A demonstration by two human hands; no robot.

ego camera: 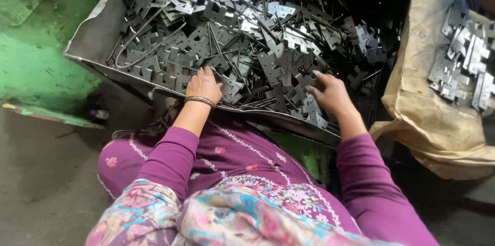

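Plates [268, 65] of thin stamped steel, dull grey with notched, cross-like outlines, filled the tray [93, 35] across the upper middle of the frame. They lay heaped and tangled at every angle, mixed with long narrow strips and a bent wire loop [149, 35] toward the upper left. Some faces caught the light and looked paler; most were dark.

At the heap's lower edge the left hand [204, 85] lay palm down on the plates, fingers curled into them, a bangle [200, 100] on the wrist; whether its grip held a plate could not be told. Right of centre, the right hand [330, 93] rested on the pile with fingers half bent and loosely spread, its grip closed on nothing that showed.

At the right edge a tan sack [412, 102] held a smaller lot of brighter plates [464, 65]. Purple sleeves [170, 158] and a flowered cloth [227, 215] filled the lower frame.
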